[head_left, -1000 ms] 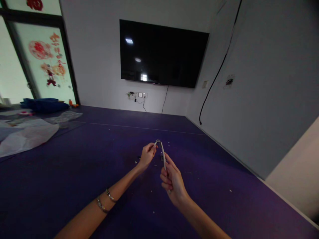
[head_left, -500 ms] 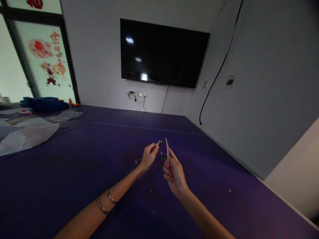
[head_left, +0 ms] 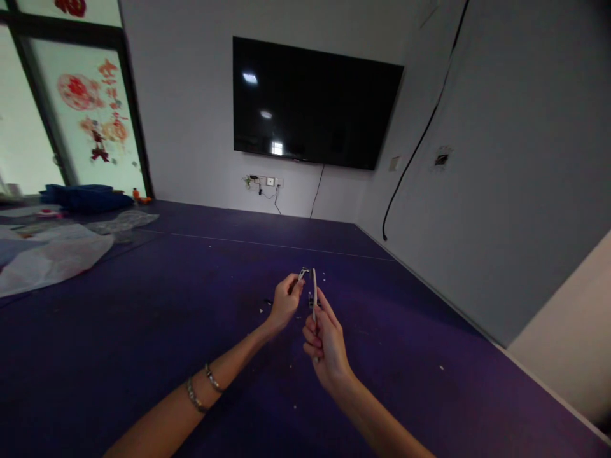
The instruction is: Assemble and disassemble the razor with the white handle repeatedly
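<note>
My left hand [head_left: 286, 300] pinches a small white-and-dark piece [head_left: 302, 273] whose exact kind I cannot make out. In my right hand [head_left: 328, 340] is a slim, pale-handled toothbrush [head_left: 314, 294], held nearly upright. Its dark bristles face left, close to the piece; whether they touch I cannot tell. Behind the toothbrush, a small dark part [head_left: 310, 301] lies on the purple surface [head_left: 200, 343], partly hidden by my right hand and the handle. Another thin dark bit [head_left: 268, 302] rests just left of my left hand.
White crumbs [head_left: 441, 367] are scattered over the surface. Clear and white plastic sheets [head_left: 62, 261] lie at the left, with a dark blue cloth [head_left: 86, 198] behind them. A black cable [head_left: 410, 156] hangs along the right wall. A television [head_left: 315, 105] is mounted ahead.
My right hand and the toothbrush have shifted slightly left, bringing the bristles nearer the piece. The toothbrush now covers more of the dark part behind it. My left hand has barely moved.
</note>
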A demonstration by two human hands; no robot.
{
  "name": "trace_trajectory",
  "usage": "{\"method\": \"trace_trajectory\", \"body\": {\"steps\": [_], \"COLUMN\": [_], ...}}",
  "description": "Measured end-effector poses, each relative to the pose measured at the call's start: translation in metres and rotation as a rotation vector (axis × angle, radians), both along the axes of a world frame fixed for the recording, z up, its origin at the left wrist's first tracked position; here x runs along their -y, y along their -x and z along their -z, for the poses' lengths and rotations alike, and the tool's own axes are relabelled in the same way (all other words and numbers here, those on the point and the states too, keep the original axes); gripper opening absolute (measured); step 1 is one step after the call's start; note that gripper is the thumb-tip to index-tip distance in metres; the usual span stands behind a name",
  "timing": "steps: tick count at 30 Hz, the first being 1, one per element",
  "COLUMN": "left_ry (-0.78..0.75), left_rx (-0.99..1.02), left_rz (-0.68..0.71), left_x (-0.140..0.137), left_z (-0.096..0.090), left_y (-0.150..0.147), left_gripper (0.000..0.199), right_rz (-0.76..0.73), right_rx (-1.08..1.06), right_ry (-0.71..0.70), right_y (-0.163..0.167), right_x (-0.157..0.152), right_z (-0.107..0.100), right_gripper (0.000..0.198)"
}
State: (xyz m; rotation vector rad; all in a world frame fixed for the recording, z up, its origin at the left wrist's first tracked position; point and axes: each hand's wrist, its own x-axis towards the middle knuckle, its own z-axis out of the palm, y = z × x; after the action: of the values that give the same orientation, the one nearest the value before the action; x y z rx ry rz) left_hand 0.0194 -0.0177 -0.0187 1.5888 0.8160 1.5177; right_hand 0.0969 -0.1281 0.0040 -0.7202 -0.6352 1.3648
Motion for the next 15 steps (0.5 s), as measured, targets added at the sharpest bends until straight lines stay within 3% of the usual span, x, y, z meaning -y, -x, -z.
{"method": "trace_trajectory", "body": {"steps": [15], "left_ry": [-0.018], "left_rx": [-0.011], "left_rz": [0.009], "left_x": [0.0075], "left_z": [-0.0004], "left_y": [-0.0008], "left_gripper": [0.019], "right_rz": [0.014], "right_rx": [-0.028], "right_ry": [-0.025], "right_y": [0.0002], "right_x": [-0.0026], "right_z": [0.0005], "right_gripper": [0.06]}}
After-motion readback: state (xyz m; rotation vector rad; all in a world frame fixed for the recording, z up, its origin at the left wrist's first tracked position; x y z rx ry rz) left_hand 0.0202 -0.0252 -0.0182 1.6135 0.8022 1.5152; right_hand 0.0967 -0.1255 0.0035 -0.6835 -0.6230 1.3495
